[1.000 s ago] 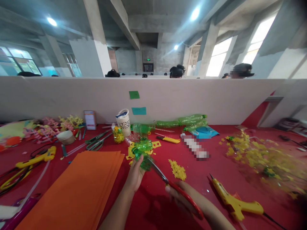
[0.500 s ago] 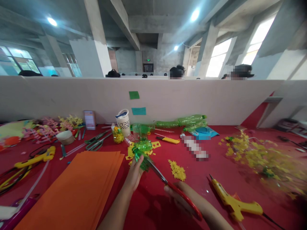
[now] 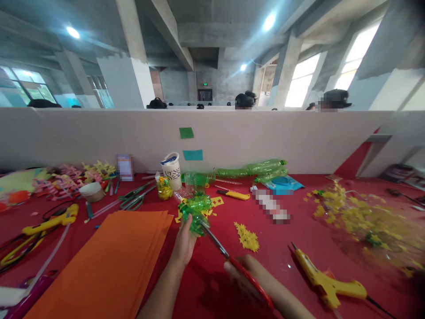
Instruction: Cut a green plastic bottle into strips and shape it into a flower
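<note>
My left hand [image 3: 184, 246] is closed around a piece of cut green plastic bottle [image 3: 195, 211], holding it up over the red table [image 3: 206, 274]. My right hand [image 3: 247, 274] grips red-handled scissors [image 3: 232, 262] by the handles. The blades point up and left, and their tips reach the green plastic just above my left fingers. Both forearms come in from the bottom edge.
A stack of orange sheets [image 3: 106, 261] lies at the left. A yellow glue gun [image 3: 327, 281] lies at the right, another glue gun [image 3: 49, 221] at the far left. Yellow star cut-outs [image 3: 247, 237], green bottles [image 3: 255, 168], a white cup [image 3: 171, 170] and a yellow utility knife [image 3: 234, 195] stand by the grey partition.
Both hands have shifted slightly left and up with the green plastic and the scissors. The grips are unchanged.
</note>
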A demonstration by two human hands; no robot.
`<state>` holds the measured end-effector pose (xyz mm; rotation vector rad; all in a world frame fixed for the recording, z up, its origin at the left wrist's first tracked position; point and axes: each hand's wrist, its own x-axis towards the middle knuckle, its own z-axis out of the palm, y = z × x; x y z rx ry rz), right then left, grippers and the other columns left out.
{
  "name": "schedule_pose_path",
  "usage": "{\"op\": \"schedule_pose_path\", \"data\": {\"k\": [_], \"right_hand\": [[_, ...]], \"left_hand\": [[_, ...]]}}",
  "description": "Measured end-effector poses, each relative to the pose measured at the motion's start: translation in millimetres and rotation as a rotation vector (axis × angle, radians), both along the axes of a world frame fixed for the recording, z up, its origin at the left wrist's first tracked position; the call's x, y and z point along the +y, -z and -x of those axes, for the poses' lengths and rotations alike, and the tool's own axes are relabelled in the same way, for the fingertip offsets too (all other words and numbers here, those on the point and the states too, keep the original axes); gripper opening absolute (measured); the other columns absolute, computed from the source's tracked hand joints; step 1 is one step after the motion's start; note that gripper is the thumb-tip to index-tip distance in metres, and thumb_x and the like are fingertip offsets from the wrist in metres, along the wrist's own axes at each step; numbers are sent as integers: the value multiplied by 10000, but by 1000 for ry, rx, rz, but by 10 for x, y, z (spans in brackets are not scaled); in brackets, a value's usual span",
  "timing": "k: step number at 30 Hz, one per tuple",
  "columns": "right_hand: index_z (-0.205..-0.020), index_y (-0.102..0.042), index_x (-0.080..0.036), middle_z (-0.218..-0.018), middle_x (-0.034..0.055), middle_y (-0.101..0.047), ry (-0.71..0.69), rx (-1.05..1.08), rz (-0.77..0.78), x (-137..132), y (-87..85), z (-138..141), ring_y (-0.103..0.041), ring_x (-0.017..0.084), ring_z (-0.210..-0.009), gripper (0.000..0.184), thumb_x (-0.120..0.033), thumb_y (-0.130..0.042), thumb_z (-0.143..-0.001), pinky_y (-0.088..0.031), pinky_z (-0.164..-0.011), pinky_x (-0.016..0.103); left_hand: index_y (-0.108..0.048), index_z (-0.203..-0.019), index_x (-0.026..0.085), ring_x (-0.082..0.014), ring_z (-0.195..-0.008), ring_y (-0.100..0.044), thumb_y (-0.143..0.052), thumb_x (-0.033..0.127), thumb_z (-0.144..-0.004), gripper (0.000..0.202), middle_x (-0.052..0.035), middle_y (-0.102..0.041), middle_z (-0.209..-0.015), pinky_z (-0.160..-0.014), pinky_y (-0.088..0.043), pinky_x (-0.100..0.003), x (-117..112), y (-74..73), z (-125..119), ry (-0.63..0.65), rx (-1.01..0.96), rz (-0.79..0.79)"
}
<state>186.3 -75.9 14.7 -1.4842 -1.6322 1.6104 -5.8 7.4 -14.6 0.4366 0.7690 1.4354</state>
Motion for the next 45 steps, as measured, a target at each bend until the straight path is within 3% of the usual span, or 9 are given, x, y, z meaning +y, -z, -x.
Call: {"op": "schedule_pose_path", "data": {"k": [5,10,14,22,33,39,45], "right_hand": [[-652,-478,-156,-422,-44,-430,-26,49,-76,-36,-36,2,-401,63,-351,565,-707,-423,-765,-278,-370,163],[-611,-480,-157,-409,-35,-433,-10,0,9,-23,-10,5,-379,61,-310,604,-724,-358,-779,-244,-322,160],[-582,-472,-155,-441,-42,-410,2,-37,-5,7,-7,-16,-385,51,-352,566,-685,-431,-776,-261,-348,151],[-586,-468,-170,-365,-48,-404,18,48,66,-12,13,40,-348,59,-269,610,-756,-386,-734,-228,-298,168],[-573,-467,-174,-386,-44,-412,109,64,56,-60,-130,60,-354,59,-279,620,-781,-407,-682,-226,-297,172],[-505,-449,-182,-306,-43,-373,109,13,89,-28,-6,87,-346,70,-245,587,-738,-444,-694,-229,-278,177],[-547,-467,-181,-301,-57,-365,98,95,88,-24,32,75,-337,70,-243,599,-757,-405,-702,-224,-278,177]], "left_hand": [[-484,-1252,271,-226,-1030,-615,-655,318,-763,520,-50,-673,-1096,-900,-474,-362,-32,56,-43,35,-5,11],[-460,-1265,283,-214,-1038,-611,-643,335,-772,529,-45,-666,-1109,-907,-465,-350,-10,160,-32,44,17,-41],[-458,-1269,286,-215,-1017,-619,-644,342,-769,536,-47,-669,-1099,-880,-478,-346,14,210,-10,48,26,-38],[-426,-1302,286,-223,-1044,-607,-645,351,-766,582,-50,-660,-1120,-909,-463,-364,-11,145,-20,67,54,-32],[-286,-1357,401,-194,-1154,-540,-641,339,-776,684,11,-604,-1225,-977,-418,-366,-53,229,-113,96,89,5],[-338,-1355,338,-224,-1120,-564,-637,328,-777,650,-34,-637,-1171,-953,-437,-378,-46,188,-81,70,118,-24],[-248,-1389,363,-226,-1139,-552,-615,345,-796,698,-31,-599,-1233,-966,-430,-407,-78,93,-87,100,174,-49]]}}
